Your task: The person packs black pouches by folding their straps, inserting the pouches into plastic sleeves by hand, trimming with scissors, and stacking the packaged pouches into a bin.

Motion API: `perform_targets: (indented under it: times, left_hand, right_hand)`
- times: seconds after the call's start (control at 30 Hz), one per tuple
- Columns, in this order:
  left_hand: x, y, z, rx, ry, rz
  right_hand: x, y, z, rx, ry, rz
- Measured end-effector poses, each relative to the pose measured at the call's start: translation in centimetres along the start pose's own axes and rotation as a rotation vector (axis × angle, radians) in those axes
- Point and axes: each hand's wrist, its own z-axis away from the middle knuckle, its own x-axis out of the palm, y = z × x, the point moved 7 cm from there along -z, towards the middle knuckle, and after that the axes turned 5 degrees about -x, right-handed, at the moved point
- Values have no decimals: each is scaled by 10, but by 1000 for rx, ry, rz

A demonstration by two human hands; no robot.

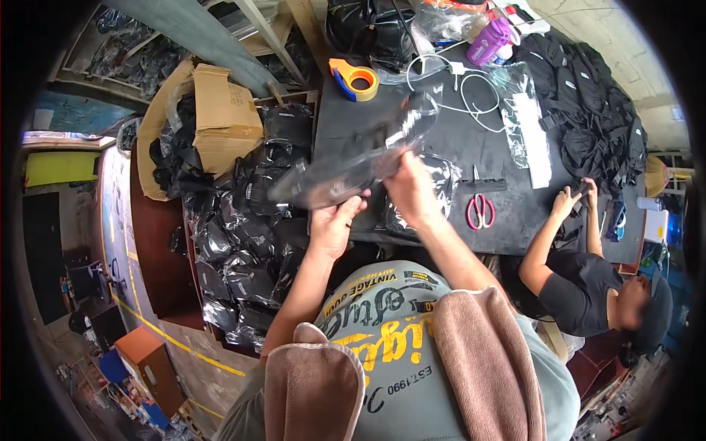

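Above the black table (346, 121) I hold up a clear plastic bag with something black inside (360, 163), tilted and smeared by motion. My left hand (337, 226) is closed on its lower left part, thumb on top. My right hand (413, 189) grips its right part from the near side. What the black content is cannot be made out. Beneath, partly hidden by my right hand, another black plastic-wrapped package (440, 175) lies on the table. Pink-handled scissors (480, 212) rest to its right, beside a black ruler-like strip (482, 186).
An orange and blue tape dispenser (354, 82), a white cable (474, 110) and a purple bottle (489, 42) stand farther back. Black bags (581, 95) heap at right, near a co-worker (577, 287). Wrapped packages (246, 257) and an open cardboard box (226, 110) are at left.
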Motion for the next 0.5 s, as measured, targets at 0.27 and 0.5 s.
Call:
perform_targets:
  times: [0.27, 0.5]
  left_hand:
    - [-160, 83, -2, 69, 469, -870]
    - [-147, 127, -10, 333, 624, -1966]
  right_hand:
    - [-114, -122, 17, -220, 325, 110]
    - [-211, -87, 29, -102, 476, 832]
